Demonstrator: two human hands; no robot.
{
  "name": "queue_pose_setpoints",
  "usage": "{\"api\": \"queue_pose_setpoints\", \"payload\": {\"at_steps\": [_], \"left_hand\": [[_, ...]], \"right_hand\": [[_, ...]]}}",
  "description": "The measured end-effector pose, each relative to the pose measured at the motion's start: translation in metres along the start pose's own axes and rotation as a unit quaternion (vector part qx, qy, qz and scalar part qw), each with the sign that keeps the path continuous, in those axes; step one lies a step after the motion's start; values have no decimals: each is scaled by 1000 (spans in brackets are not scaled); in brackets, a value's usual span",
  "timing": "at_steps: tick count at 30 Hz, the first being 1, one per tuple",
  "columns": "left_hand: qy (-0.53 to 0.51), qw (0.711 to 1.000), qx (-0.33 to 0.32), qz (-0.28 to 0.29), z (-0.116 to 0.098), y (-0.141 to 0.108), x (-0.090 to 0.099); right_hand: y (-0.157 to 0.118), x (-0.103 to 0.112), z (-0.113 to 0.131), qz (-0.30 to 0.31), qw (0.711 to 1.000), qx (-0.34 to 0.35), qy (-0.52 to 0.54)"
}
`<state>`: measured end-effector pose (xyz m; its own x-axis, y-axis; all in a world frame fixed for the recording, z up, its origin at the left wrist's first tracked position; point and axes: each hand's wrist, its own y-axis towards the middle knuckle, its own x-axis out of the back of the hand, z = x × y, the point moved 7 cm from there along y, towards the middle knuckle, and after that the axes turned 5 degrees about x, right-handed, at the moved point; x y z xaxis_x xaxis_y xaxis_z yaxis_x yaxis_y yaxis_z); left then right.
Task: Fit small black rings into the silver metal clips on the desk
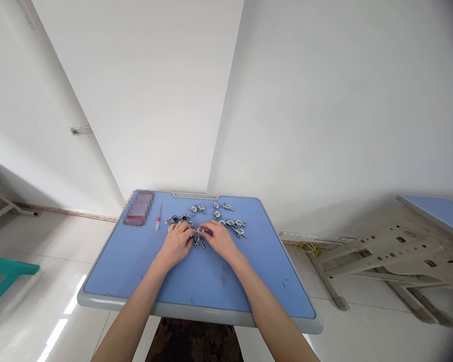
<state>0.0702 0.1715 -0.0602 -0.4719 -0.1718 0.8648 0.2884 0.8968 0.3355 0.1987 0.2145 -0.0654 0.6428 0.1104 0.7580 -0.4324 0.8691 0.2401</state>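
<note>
My right hand (218,238) pinches a small silvery metal part (200,230) between thumb and fingertips, above the middle of the blue table. Close by on the left, my left hand (178,241) has its fingers bent together, their tips near that same part. Whatever those left fingers hold is too small and covered to make out. Behind the left hand lies a cluster of metal parts with dark round centres (175,219), partly hidden by it. Just below the fingertips rests another metal part (199,243) with thin arms. Several similar metal pieces (230,222) lie right of my right hand.
A screwdriver (158,219) with a clear and red handle lies left of the parts, beside a blurred-out flat object (139,208). More metal parts (197,208) sit farther back. The blue table (117,271) meets a white wall. A second table (438,211) stands right, a green stool (7,269) left.
</note>
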Motion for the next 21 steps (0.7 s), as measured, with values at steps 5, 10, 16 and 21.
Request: {"api": "queue_pose_setpoints", "payload": {"at_steps": [5,10,16,21], "left_hand": [[0,1000,-7,10,-3,0,0],[-5,1000,0,-6,-5,0,7],[13,999,-35,-7,-11,1,3],[51,998,-33,21,-12,2,-8]], "right_hand": [[1,-6,2,32,999,20,2],[-2,8,3,18,999,6,49],[-7,7,9,67,996,13,50],[-8,3,12,87,995,13,36]]}}
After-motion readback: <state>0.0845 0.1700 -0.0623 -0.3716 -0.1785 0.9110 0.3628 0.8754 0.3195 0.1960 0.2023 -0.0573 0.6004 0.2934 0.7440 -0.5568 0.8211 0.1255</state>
